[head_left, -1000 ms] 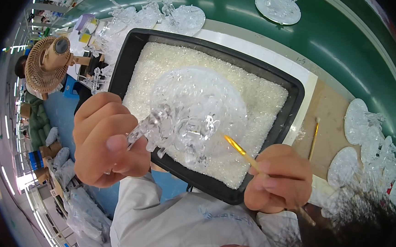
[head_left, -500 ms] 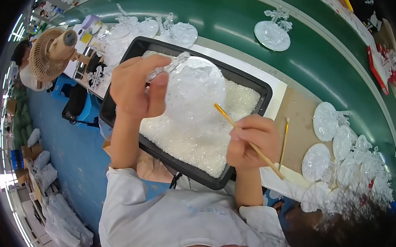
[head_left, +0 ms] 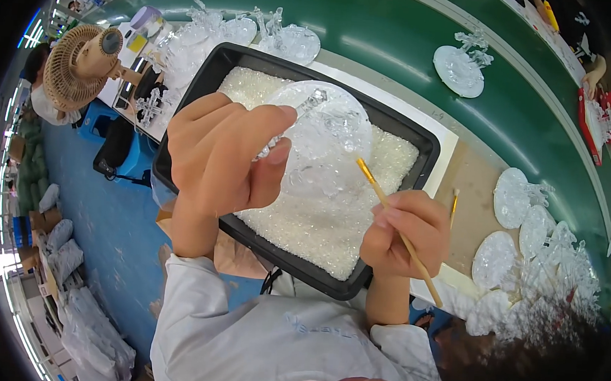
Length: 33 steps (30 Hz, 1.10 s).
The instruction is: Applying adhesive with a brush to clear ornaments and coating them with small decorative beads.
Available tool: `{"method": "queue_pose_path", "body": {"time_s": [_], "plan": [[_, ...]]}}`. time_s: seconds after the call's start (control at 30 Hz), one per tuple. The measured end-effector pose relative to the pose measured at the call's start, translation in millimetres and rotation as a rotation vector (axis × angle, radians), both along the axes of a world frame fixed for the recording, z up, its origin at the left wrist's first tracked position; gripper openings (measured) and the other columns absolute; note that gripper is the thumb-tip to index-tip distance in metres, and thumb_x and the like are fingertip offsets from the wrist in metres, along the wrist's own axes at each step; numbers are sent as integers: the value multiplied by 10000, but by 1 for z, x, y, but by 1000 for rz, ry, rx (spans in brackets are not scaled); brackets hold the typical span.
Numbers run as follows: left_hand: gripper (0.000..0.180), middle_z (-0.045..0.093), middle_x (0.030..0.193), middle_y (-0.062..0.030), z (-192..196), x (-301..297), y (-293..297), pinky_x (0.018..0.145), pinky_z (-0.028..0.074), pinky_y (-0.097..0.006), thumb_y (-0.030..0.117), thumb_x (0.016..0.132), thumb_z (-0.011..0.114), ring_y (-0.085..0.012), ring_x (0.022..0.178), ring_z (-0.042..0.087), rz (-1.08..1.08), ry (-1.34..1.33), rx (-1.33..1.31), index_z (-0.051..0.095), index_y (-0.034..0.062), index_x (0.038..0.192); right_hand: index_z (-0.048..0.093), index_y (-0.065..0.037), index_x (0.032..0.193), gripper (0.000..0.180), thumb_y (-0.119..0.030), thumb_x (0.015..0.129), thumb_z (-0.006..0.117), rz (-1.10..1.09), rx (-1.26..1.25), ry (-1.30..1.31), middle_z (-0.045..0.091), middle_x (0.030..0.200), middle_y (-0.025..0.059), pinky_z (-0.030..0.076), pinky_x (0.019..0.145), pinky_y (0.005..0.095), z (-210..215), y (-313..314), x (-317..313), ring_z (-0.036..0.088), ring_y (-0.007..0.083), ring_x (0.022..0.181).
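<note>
My left hand grips the clear upright part of an ornament with a round white base. The base is tilted over the tray, its frosted, glittery face showing. My fingers cover much of the clear part. In my right hand a thin paintbrush with a wooden handle is pinched, its tip at the base's right edge; whether it touches cannot be told. Below lies a black tray of sparkling white granules.
More clear ornaments on round bases stand at back left, on the green surface and clustered at right. A second brush lies on brown board. At left are a beige fan and a lidded jar.
The ornament has turned in my left hand, so more of the textured face and clear part shows. Both hands and the brush sit slightly further right in view, as does the whole tray.
</note>
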<state>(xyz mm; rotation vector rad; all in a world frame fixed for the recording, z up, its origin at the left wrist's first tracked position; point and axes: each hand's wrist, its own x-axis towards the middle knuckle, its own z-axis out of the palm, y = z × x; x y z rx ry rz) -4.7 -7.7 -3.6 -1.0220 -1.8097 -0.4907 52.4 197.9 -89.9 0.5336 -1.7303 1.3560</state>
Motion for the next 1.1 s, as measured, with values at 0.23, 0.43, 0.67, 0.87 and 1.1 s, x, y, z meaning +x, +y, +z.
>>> {"method": "queue_pose_path", "body": {"time_s": [0.23,0.43,0.67,0.87,1.1], "plan": [[174,537,575,-41,1,1,-5,412,298,-273,-36,738,610,-161,394,414,22,7,-11,635,-38,910,604,-4,890,117,30,780,623,33,3,59,626,814,165,518,500,243,-3,-3,-2,636,196,568],[183,558,584,-47,0,1,-4,410,296,-268,-33,733,612,-154,396,425,27,-8,-8,631,-36,915,600,3,884,104,16,784,623,65,54,74,621,823,166,512,501,252,0,-3,-4,627,196,567],[193,560,584,-41,-1,-2,-4,409,296,-268,-38,723,609,-154,394,424,9,29,14,633,-32,914,593,2,862,78,-3,791,623,80,116,60,602,819,155,502,500,250,4,-9,-5,606,187,552],[210,574,615,-47,1,-2,-4,412,307,-268,-47,707,612,-156,401,429,44,-6,-23,634,-36,915,589,2,863,80,-27,798,625,-68,-104,85,598,810,153,487,493,259,-3,-6,-1,597,202,557],[164,574,621,-68,8,-15,12,432,341,-308,2,833,613,-171,427,444,152,-142,51,639,-2,996,606,-111,989,200,-60,803,659,284,109,321,644,833,120,483,458,279,49,34,31,577,209,536]]}}
